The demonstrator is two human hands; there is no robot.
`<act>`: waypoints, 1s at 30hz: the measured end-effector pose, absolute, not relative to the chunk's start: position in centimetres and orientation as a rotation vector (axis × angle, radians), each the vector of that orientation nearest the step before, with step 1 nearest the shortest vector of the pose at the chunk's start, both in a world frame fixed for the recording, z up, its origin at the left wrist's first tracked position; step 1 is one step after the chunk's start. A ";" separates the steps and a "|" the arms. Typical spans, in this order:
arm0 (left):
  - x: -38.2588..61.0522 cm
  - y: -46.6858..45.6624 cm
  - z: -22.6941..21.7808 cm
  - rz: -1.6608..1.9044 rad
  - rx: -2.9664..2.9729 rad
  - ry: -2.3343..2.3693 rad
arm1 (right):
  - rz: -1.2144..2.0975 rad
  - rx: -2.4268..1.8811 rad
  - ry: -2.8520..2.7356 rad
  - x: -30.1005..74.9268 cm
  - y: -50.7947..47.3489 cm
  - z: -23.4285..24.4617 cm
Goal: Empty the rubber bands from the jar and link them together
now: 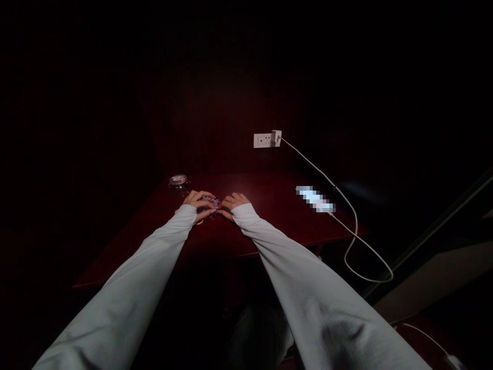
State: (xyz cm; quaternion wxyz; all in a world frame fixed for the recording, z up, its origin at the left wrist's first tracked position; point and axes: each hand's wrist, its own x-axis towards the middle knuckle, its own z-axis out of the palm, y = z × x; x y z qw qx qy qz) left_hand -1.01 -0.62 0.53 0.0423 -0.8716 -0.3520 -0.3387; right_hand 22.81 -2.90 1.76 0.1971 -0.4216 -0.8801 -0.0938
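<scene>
Both of my hands meet over the dark red table (277,216), around a small purple, glittery thing (211,202) whose kind I cannot make out. From the left, my left hand (195,200) closes thumb and fingers on it. My right hand (232,201) pinches at its right side, fingers curled and partly hiding it. A bit of something yellow (198,222) shows under my left wrist. Just behind my left hand stands a clear jar (178,182) with a round lid.
A lit phone (315,199), blurred out, lies on the table's right side. Its white cable (356,218) loops past the table edge and up to a charger (276,136) in the wall socket (262,140). The surroundings are very dark.
</scene>
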 end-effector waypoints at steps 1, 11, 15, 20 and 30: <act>-1.0 -0.6 0.6 -1.034 -2.676 -1.069 | -0.261 -1.182 -2.454 22.8 -2.8 1.7; -1.0 -0.7 0.8 -1.028 -2.731 -1.055 | -0.273 -1.108 -2.426 23.0 -2.0 1.1; -0.9 -0.9 1.0 -1.011 -2.730 -1.087 | -0.281 -1.063 -2.450 22.9 -2.0 1.0; -0.7 -1.3 1.3 -0.965 -2.672 -1.215 | -0.273 -1.183 -2.351 23.1 -2.1 1.0; -0.8 -1.7 1.7 -1.159 -2.216 -1.532 | -0.284 -1.832 -1.978 25.6 -0.6 1.5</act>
